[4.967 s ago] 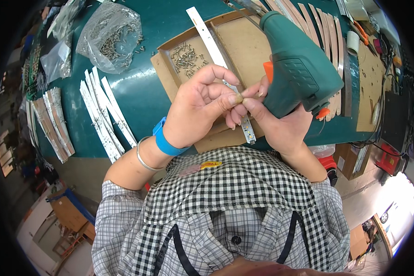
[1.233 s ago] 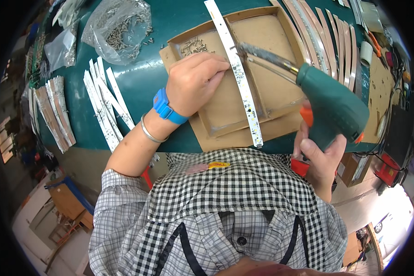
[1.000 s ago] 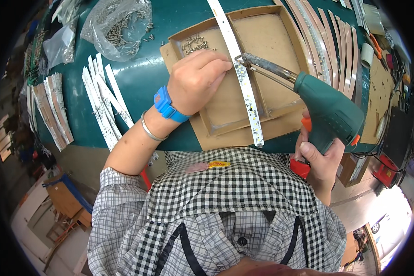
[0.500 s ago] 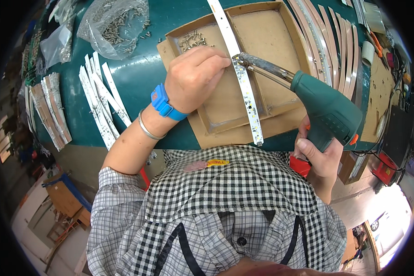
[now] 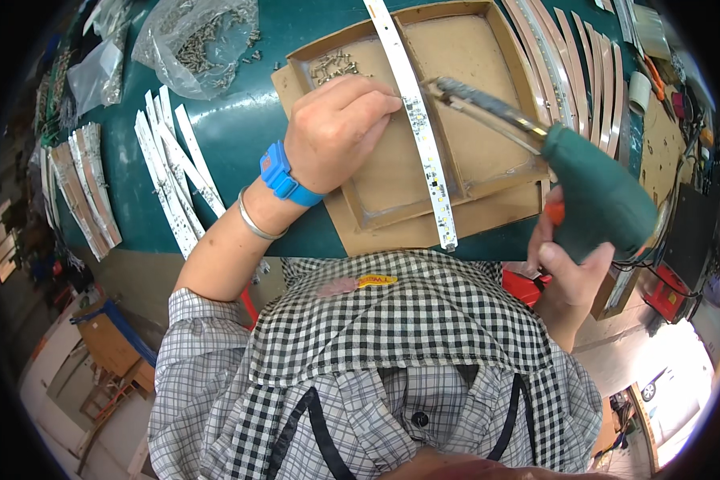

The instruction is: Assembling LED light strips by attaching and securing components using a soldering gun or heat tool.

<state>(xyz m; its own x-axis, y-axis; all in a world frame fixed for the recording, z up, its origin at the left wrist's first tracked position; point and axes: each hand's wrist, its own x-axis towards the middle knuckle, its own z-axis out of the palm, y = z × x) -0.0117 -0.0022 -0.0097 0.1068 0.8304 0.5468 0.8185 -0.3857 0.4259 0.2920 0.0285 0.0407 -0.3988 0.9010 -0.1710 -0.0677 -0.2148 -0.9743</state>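
A white LED circuit strip [image 5: 429, 164] lies slantwise across a shallow cardboard tray [image 5: 488, 189], its near end over the tray's front edge. My left hand [image 5: 336, 124] is closed in a pinch at the strip's left edge. What the fingertips hold, if anything, is hidden. My right hand [image 5: 572, 272] grips a green soldering gun [image 5: 596, 192] by its handle. The dark tip hovers just right of the strip, apart from it. Small metal screws [image 5: 334, 67] lie in the tray's left compartment, beyond my left hand.
An open plastic bag of screws [image 5: 196, 48] sits at the far left on the green table [image 5: 240, 132]. White strips [image 5: 172, 172] lie in a loose pile, with more bundled strips [image 5: 84, 188] further left. Curved strips [image 5: 584, 80] line the right side, beside a white roll [image 5: 639, 92].
The soldering gun has moved right and its tip has come away from the strip. My left hand stays pinched at nearly the same spot.
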